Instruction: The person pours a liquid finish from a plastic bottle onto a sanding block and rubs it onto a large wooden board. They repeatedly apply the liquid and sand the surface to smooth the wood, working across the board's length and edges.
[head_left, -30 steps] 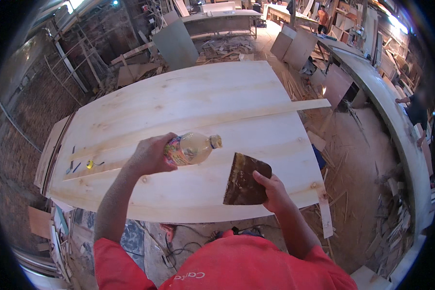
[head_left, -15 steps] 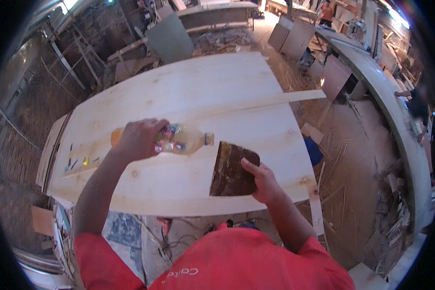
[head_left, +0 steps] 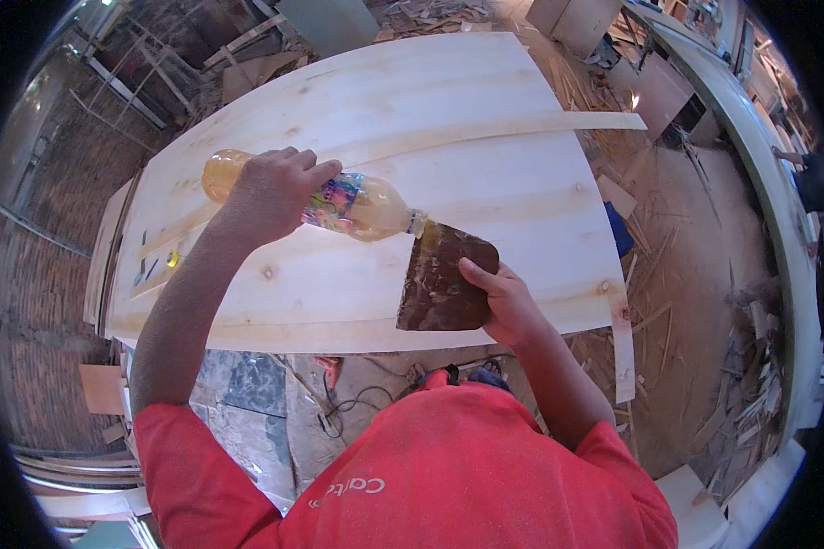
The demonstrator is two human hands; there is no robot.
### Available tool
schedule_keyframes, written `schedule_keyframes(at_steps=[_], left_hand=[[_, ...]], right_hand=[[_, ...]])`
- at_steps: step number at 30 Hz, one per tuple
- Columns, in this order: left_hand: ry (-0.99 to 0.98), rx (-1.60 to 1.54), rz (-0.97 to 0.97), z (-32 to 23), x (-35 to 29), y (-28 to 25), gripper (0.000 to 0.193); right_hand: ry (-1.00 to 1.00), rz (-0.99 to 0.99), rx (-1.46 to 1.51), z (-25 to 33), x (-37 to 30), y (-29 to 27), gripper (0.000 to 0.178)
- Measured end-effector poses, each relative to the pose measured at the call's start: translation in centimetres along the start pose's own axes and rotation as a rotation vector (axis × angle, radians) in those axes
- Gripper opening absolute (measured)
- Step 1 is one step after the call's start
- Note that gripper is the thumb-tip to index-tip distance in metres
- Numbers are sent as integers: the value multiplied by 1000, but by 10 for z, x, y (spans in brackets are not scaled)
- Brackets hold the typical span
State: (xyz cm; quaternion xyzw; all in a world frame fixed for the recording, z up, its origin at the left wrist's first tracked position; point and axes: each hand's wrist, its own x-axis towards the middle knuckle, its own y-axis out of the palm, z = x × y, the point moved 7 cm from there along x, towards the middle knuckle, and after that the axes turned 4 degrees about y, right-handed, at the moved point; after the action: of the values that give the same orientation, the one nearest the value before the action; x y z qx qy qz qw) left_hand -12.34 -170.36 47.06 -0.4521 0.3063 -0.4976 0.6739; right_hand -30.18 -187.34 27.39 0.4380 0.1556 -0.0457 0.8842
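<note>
My left hand [head_left: 284, 192] is wrapped round a clear plastic bottle [head_left: 375, 209] with a colourful label and a yellowish content. The bottle lies nearly level above the board, its uncapped-looking neck pointing right. That mouth is at the upper left corner of a flat dark brown plate [head_left: 447, 279] with pale smears, and I cannot tell whether they touch. My right hand [head_left: 508, 302] grips the plate by its right edge, thumb on top. Beneath both hands spreads a large pale plywood sheet [head_left: 339, 302].
A thin wood strip [head_left: 604, 121] juts past the sheet's right edge. Small tools and a yellow tape measure [head_left: 173, 260] lie at the sheet's left. Wood scraps [head_left: 650, 320] litter the floor at right, beside a long bench [head_left: 742, 156]. A red power tool [head_left: 330, 369] and cables lie below.
The bottle's mouth has come right up to the plate's corner; before, a gap separated them. My view has tilted down, so the sheet sits higher in the picture.
</note>
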Motion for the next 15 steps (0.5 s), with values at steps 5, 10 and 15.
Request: schedule_keyframes(at_steps=[5,10,15], left_hand=[[39,30,-34,-2,-1,-1,48],[63,28,-73,-1,-3,3,46],[77,58,-110,-4,-3,2,47]], right_hand=[[61,-11,19,-9,-3,8,41],[65,16,19,-15,4,7,44],[94,20,49,-18,7,7,42]])
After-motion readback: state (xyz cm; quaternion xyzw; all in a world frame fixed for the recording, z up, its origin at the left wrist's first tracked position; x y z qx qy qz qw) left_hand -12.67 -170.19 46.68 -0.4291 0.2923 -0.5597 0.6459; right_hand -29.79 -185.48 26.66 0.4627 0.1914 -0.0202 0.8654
